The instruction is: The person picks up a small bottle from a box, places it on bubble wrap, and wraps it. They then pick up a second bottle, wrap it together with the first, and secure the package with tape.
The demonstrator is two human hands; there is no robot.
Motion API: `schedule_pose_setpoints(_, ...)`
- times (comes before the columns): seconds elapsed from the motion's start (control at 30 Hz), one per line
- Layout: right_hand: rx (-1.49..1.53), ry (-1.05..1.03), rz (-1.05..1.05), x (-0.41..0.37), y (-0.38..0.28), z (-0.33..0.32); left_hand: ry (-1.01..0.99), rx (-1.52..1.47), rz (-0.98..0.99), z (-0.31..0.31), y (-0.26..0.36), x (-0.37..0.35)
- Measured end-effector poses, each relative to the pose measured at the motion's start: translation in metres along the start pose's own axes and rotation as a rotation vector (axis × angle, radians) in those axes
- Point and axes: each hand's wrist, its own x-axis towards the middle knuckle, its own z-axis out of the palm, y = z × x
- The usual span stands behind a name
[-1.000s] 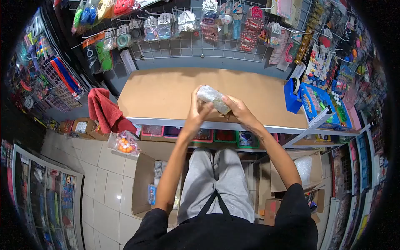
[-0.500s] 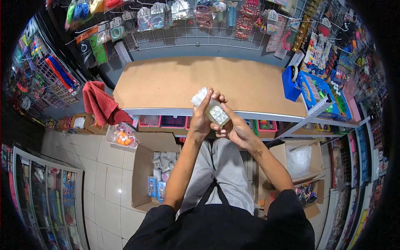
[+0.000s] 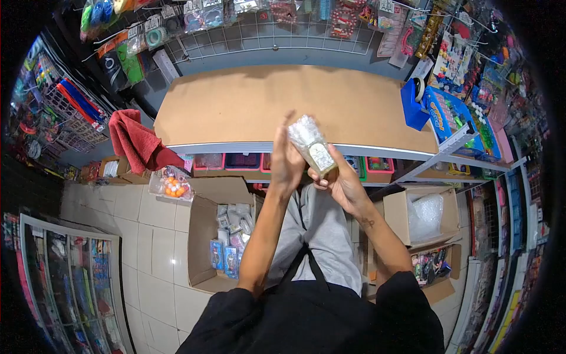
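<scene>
A small bubble-wrapped package [image 3: 311, 143], whitish with a pale label and a yellowish lower end, is tilted above the front edge of the wooden tabletop [image 3: 236, 106]. My right hand [image 3: 348, 184] is closed around its lower end, thumb along the side. To the left of the package, my left hand [image 3: 287, 164] is open with its fingers stretched upward, its palm turned toward the wrap. Below my left forearm stands a cardboard box [image 3: 200, 233] holding several wrapped packs and blue boxes.
A red cloth [image 3: 137, 141] hangs at the table's left end. On the right side are a blue tape dispenser [image 3: 415, 106] and a blue display box [image 3: 451, 118]. Another cardboard box [image 3: 394, 218] holds bubble wrap [image 3: 425, 215]. Hanging goods cover the wire grid behind.
My left hand has let go of the package and opened, moving slightly to its left. The package now stands more upright in my right hand. The view has tilted down a little.
</scene>
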Motion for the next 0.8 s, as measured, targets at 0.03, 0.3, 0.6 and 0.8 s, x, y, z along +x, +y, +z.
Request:
schedule_pose_setpoints(0.03,0.007,0.005,0.003,0.000,0.003,-0.003,-0.005,0.066,-0.044,0.000,-0.002,-0.004)
schedule_pose_setpoints(0.3,-0.867,0.194,-0.319,0.003,-0.021,-0.051,0.023,-0.014,0.033,-0.011,-0.007,0.023)
schedule_pose_setpoints(0.6,-1.598,1.131,-0.614,0.017,-0.223,-0.239,0.093,0.341,-0.074,-0.071,0.032,0.125)
schedule_pose_setpoints(0.8,-1.325,0.805,-0.268,0.018,-0.238,-0.263,0.163,0.498,-0.062,-0.057,0.030,0.115)
